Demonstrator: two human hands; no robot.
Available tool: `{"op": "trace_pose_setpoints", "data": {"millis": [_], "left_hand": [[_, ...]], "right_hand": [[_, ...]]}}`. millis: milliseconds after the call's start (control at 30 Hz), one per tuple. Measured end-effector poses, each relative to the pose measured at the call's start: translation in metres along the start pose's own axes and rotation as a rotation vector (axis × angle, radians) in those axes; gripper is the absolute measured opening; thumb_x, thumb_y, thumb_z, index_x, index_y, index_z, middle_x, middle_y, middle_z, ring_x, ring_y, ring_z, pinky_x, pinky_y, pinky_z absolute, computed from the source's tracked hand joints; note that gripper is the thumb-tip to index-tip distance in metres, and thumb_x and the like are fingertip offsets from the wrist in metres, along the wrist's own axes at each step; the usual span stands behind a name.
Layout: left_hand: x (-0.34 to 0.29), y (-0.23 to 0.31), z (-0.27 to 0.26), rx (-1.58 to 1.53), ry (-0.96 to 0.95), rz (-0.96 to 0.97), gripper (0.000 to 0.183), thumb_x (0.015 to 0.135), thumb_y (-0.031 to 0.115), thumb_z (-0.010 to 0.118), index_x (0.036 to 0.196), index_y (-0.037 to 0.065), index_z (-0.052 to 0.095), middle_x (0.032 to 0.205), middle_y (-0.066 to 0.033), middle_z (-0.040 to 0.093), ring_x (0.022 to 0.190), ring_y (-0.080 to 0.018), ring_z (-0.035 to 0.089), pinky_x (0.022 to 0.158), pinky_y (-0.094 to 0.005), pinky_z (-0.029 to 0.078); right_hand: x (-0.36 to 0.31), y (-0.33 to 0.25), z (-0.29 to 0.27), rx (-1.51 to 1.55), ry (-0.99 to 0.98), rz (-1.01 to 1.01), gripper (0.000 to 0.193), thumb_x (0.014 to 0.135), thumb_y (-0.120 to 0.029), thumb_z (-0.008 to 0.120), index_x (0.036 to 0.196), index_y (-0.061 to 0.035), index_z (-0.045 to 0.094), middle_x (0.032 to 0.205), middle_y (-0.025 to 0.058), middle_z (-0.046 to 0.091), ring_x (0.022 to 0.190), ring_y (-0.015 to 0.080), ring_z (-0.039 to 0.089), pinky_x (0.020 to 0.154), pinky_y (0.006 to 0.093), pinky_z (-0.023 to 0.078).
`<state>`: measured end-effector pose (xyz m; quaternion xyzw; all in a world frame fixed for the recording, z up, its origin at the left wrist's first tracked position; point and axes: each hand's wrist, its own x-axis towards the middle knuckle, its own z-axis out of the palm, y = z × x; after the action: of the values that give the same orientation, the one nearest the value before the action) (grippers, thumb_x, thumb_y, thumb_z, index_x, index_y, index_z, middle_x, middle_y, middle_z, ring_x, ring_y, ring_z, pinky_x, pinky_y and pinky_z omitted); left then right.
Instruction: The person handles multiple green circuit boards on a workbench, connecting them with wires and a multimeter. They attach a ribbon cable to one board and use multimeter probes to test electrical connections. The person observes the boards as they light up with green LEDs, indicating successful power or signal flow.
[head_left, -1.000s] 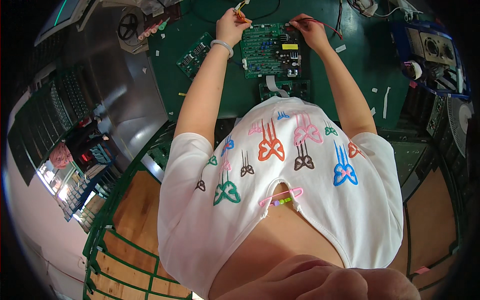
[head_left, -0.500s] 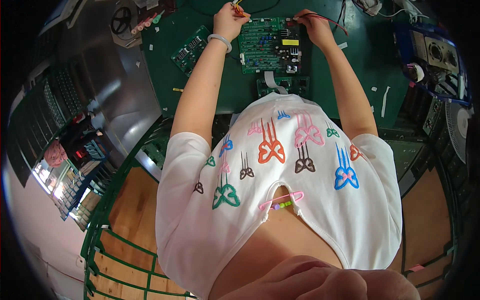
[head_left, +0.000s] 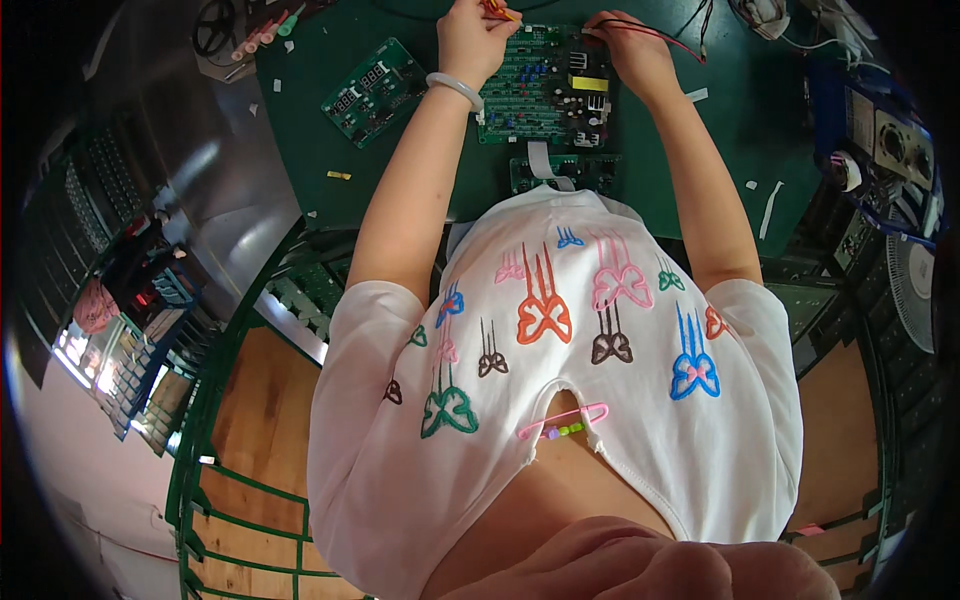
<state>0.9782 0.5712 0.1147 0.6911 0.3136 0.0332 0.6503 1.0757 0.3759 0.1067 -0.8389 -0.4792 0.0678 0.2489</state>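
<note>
A large green circuit board (head_left: 530, 100) lies on the green table in front of me, with rows of small parts and a yellow block on its right half. My left hand (head_left: 475, 42) is closed in a pinch on orange and yellow wires (head_left: 497, 9) over the board's far left corner. At the far right corner, my right hand (head_left: 630, 52) is closed on black and red wires (head_left: 655, 32), its fingertips at the board's edge. A grey ribbon cable (head_left: 540, 160) runs from the board to a smaller circuit board (head_left: 592, 173) close to my body.
Left of my left forearm lies a display circuit board (head_left: 372, 92) with digit windows. Screwdrivers (head_left: 268, 36) and a black handwheel (head_left: 214, 27) are at the far left. A blue-framed device with dials (head_left: 890, 140) stands right. Paper scraps (head_left: 771, 208) dot the table.
My left hand has shifted right with its wires, from beside the board to over its far left corner. My right hand stays by the far right corner. The whole view has shifted slightly.
</note>
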Motion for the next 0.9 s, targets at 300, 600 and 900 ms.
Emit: {"op": "trace_pose_setpoints", "data": {"millis": [300, 600, 900], "left_hand": [[-0.009, 0.02, 0.004, 0.279, 0.05, 0.072, 0.018, 0.077, -0.006, 0.061, 0.084, 0.0, 0.046, 0.076, -0.008, 0.059, 0.071, -0.0141, 0.061, 0.065, -0.0258, 0.049], [-0.011, 0.017, 0.012, 0.195, 0.059, -0.043, 0.017, 0.077, -0.01, 0.058, 0.084, -0.001, 0.046, 0.077, -0.0084, 0.06, 0.074, -0.0141, 0.062, 0.066, -0.0244, 0.049], [-0.007, 0.012, 0.016, 0.208, 0.044, -0.056, 0.018, 0.076, -0.012, 0.057, 0.087, -0.003, 0.046, 0.079, -0.0099, 0.06, 0.075, -0.0151, 0.062, 0.068, -0.0249, 0.049]], "right_hand": [[0.006, -0.02, 0.002, -0.099, -0.067, 0.274, 0.009, 0.071, -0.004, 0.059, 0.08, -0.0035, 0.061, 0.089, 0.0148, 0.059, 0.082, 0.0304, 0.06, 0.069, 0.039, 0.05], [0.007, -0.017, 0.008, -0.042, 0.03, 0.279, 0.01, 0.067, -0.001, 0.059, 0.074, -0.0048, 0.064, 0.081, 0.014, 0.064, 0.088, 0.0296, 0.06, 0.074, 0.0377, 0.05], [0.014, -0.022, -0.005, 0.03, -0.062, 0.36, 0.013, 0.067, 0.001, 0.058, 0.078, -0.004, 0.063, 0.082, 0.0138, 0.061, 0.084, 0.0309, 0.059, 0.072, 0.0391, 0.048]]}}
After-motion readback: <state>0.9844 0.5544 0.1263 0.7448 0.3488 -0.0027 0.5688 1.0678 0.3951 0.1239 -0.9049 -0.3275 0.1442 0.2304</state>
